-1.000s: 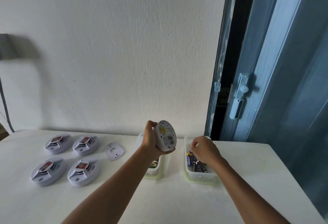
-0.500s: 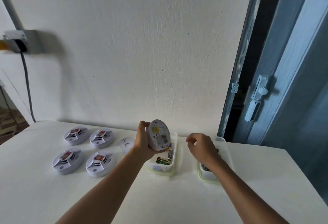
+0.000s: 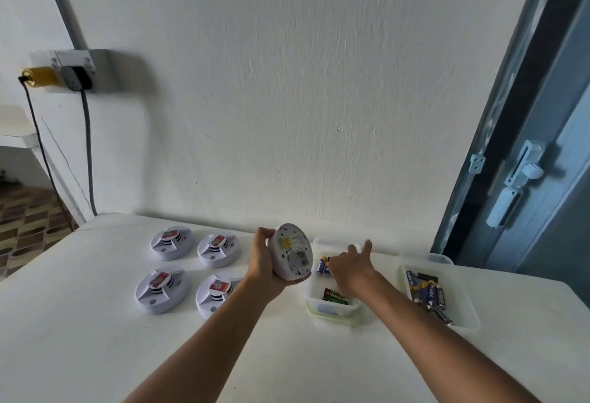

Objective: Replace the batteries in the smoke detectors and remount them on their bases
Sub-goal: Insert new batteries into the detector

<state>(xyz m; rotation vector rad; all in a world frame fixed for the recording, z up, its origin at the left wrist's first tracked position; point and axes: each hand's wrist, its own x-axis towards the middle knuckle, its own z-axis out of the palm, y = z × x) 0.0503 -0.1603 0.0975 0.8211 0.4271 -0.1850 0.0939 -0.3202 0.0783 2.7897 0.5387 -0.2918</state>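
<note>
My left hand (image 3: 265,270) grips a white smoke detector (image 3: 292,252) above the table, its back side with the open battery bay turned toward me. My right hand (image 3: 349,270) reaches into the left clear container (image 3: 332,310), fingers stretched toward the wall; its thumb side sits by two blue batteries (image 3: 321,266). A green and black battery (image 3: 335,295) lies nearer me in the same container. The right clear container (image 3: 459,307) holds several dark batteries (image 3: 429,294). Four more smoke detectors (image 3: 161,287) lie face up at the left.
The white table (image 3: 95,338) stands against a white wall. A wall socket (image 3: 75,70) with plugged cables is at the upper left. A blue door with a latch (image 3: 523,176) stands at the right, past the table's corner.
My right hand left the right container and moved left into the left container, its fingers now spread. The view swung left. My left hand still holds the detector.
</note>
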